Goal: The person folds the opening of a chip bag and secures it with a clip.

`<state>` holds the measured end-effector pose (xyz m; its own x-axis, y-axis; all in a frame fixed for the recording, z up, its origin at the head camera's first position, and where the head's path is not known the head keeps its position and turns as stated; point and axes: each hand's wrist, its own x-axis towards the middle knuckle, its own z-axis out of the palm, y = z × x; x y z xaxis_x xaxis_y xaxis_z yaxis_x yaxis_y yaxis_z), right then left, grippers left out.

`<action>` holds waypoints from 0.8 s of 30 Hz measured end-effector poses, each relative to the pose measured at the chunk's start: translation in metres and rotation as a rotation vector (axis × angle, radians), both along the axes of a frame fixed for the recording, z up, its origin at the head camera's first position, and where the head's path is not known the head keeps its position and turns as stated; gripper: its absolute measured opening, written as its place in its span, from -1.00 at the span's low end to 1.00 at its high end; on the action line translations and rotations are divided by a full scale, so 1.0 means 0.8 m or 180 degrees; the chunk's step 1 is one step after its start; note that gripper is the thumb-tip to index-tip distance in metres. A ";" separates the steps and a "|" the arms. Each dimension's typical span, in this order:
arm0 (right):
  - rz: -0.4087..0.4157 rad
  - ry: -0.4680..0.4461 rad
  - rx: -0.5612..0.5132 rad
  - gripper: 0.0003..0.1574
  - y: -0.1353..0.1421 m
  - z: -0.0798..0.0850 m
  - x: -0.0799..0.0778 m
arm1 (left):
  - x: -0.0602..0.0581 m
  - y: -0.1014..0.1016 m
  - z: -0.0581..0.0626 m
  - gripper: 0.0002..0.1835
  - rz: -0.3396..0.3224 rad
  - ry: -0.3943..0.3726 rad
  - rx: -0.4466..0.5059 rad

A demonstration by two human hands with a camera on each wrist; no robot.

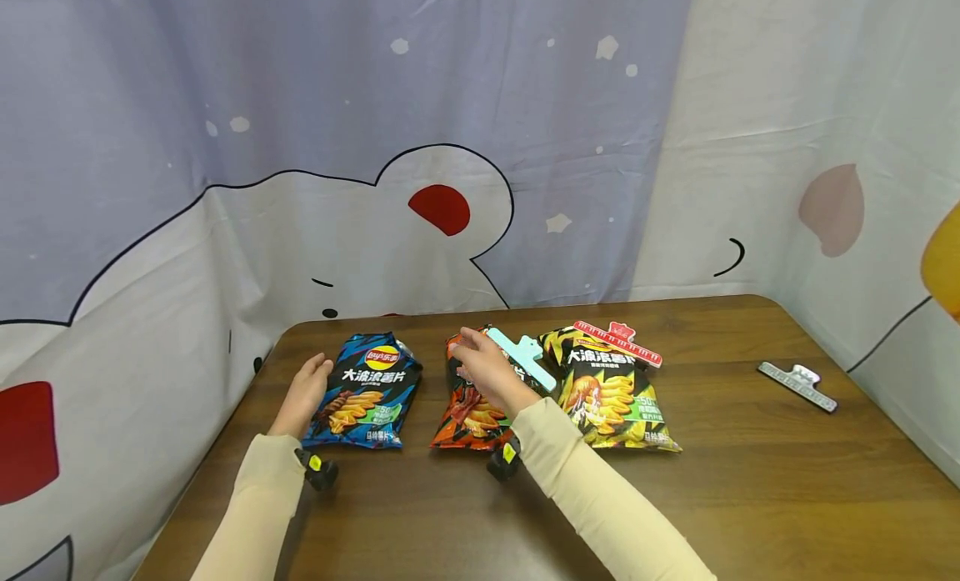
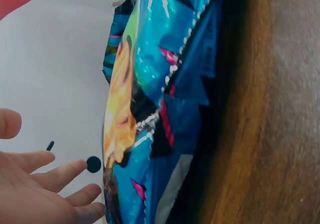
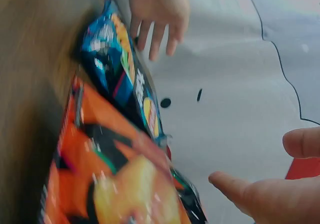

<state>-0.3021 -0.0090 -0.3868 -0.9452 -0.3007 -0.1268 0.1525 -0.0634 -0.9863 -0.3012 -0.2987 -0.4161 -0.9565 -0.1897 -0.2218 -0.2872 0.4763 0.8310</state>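
My left hand (image 1: 306, 391) hovers at the left edge of a blue bag of potato chips (image 1: 375, 393), fingers spread and holding nothing. The left wrist view has that hand (image 2: 47, 189) beside the bag's puffed side (image 2: 155, 84). Over an orange bag of chips (image 1: 468, 418) is my right hand (image 1: 489, 369), which hides part of its front. A mint-green sealing clip (image 1: 527, 358) lies across that bag's upper right. In the right wrist view, thumb and finger of the right hand (image 3: 260, 191) stand apart with nothing between them, near the orange bag (image 3: 115, 169).
To the right lies a yellow-and-black chip bag (image 1: 615, 402) with a red clip (image 1: 618, 343) across its top. A silver-grey clip (image 1: 798, 385) rests alone farther right on the wooden table (image 1: 720, 481). A patterned curtain (image 1: 337, 89) hangs behind the table.
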 end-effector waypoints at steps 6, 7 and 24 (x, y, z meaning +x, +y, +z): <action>0.0102 -0.0256 -0.0251 -0.25 -0.019 -0.009 0.005 | 0.000 -0.007 -0.007 -0.30 0.0000 -0.0023 -0.0036; 0.0111 -0.0286 -0.0272 -0.25 -0.022 -0.011 0.006 | -0.001 -0.008 -0.008 -0.30 0.0000 -0.0034 -0.0041; 0.0316 -0.0766 -0.0492 -0.21 -0.065 -0.038 0.027 | -0.002 -0.014 -0.019 -0.27 0.0016 -0.0224 -0.0142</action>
<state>-0.2803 -0.0613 -0.4170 -0.8586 -0.4232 -0.2892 0.3937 -0.1831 -0.9008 -0.3030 -0.3098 -0.4314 -0.9378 -0.2055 -0.2797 -0.3466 0.5109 0.7867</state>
